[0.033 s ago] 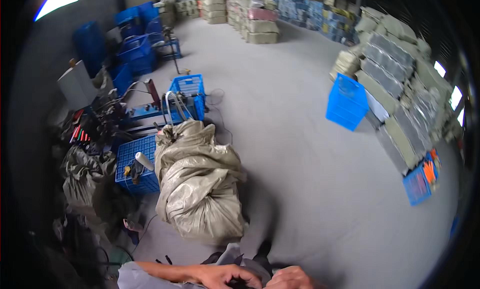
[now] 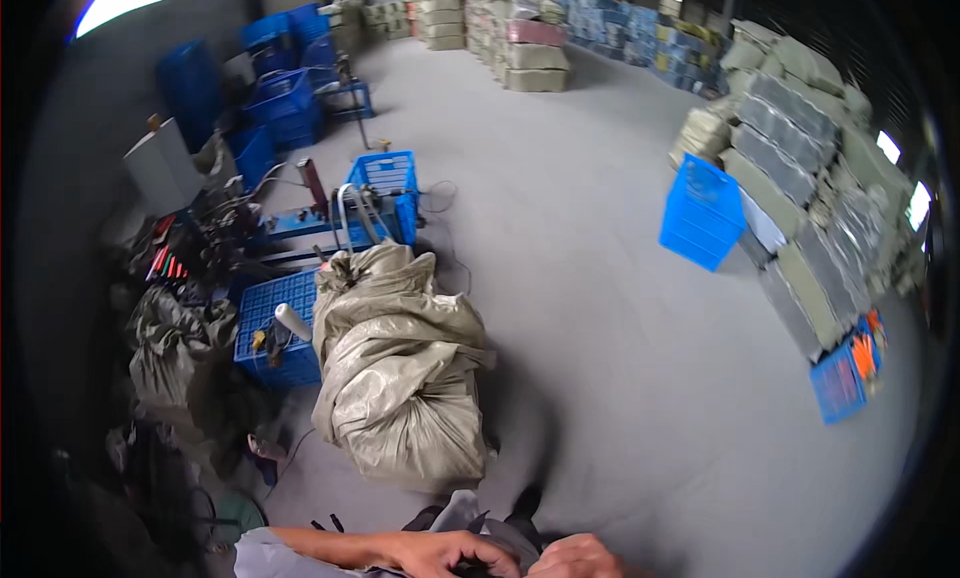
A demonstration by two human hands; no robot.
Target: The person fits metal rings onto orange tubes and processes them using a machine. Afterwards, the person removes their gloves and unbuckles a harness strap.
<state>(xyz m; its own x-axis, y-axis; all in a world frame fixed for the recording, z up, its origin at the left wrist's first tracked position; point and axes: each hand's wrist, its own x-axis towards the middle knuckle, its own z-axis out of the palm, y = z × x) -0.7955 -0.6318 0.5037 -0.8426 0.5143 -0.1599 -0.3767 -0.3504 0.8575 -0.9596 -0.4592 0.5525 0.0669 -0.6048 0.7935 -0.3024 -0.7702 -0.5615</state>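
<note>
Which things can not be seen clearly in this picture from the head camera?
- Left hand and right hand: cut off by the lower edge, so what the fingers hold stays unclear.
- The dark thing between both hands: too small and partly hidden by them.
- Contents of the big grey-green sack: hidden by its cloth.
- Items in the blue crate beside it: too small to name.
- Far left corner: too dark.

olive-grey woven sack [image 2: 400, 378], bright blue plastic crates [image 2: 703, 213], pale grey concrete floor [image 2: 600, 308], orange bundles [image 2: 862, 356]
</note>
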